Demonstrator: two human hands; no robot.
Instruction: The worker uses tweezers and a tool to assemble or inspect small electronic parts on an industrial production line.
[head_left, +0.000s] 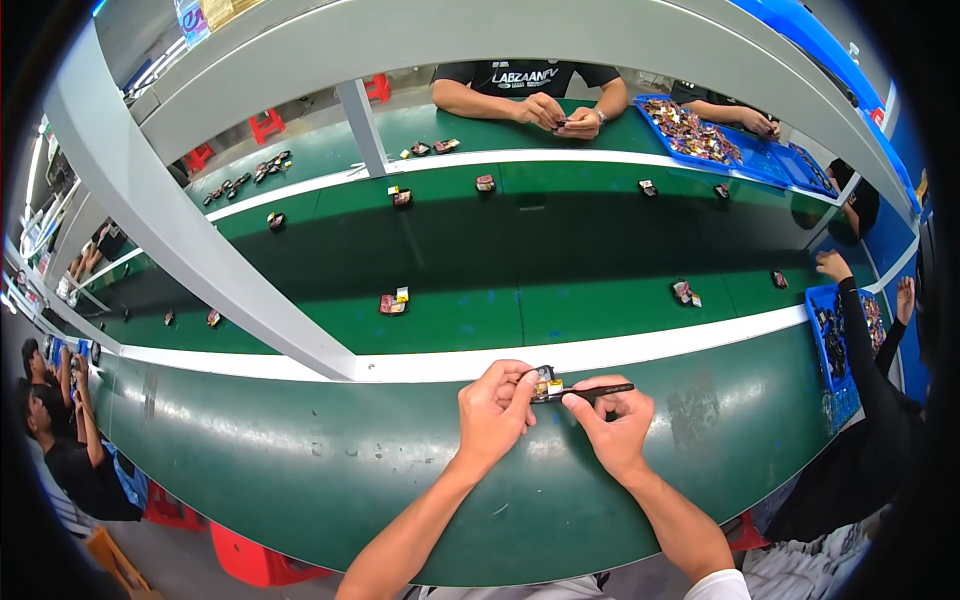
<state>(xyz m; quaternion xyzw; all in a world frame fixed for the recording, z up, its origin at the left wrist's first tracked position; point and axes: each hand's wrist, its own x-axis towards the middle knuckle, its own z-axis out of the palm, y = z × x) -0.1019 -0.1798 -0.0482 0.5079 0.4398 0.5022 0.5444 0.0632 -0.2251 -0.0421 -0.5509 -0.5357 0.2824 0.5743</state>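
Component (547,385), small, black-framed, yellow-patched, raised over the green bench (400,500), pinched by the left hand (493,412). Tool (612,390), slim, black, gripped by the right hand (618,430), tip at the component, contact unclear. Step, apparently: fine tool work; next move seemingly calls for steady fingers. Beyond white rail (450,365): green belt (570,315) bearing small parts (394,303).

White capital lettering (524,77) runs across the chest of the black shirt (478,76) opposite.
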